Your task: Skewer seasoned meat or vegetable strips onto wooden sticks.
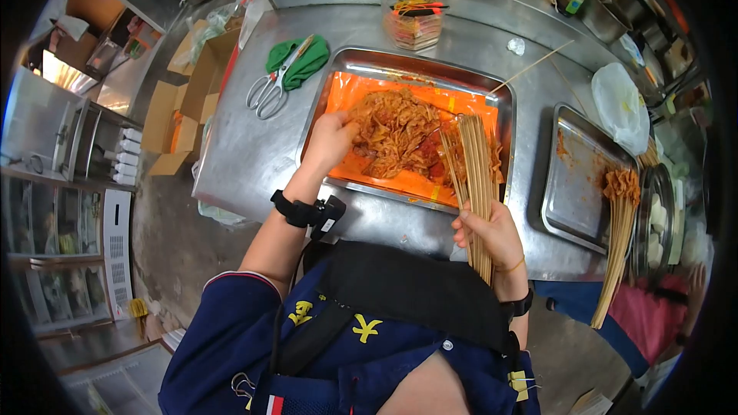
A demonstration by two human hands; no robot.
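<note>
A pile of red-sauced food slices (400,127) lies on orange plastic sheeting (346,92) inside a metal tray (415,59). My left hand (333,141) is at the pile's left edge, fingers bent together against it; what they pinch is hidden. Wrapped in my right hand (494,237) is a bundle of bamboo skewers (478,173). Its far ends rest over the tray's right side, near sauced slices, and its near ends point toward my body.
A second metal tray (573,184) stands at right, with a bundle of loaded skewers (617,238) across its edge. Scissors (269,94) lie on a green cloth (307,65) at left. Behind the main tray sits a clear container (413,27). Cardboard boxes (173,119) stand beyond the table.
</note>
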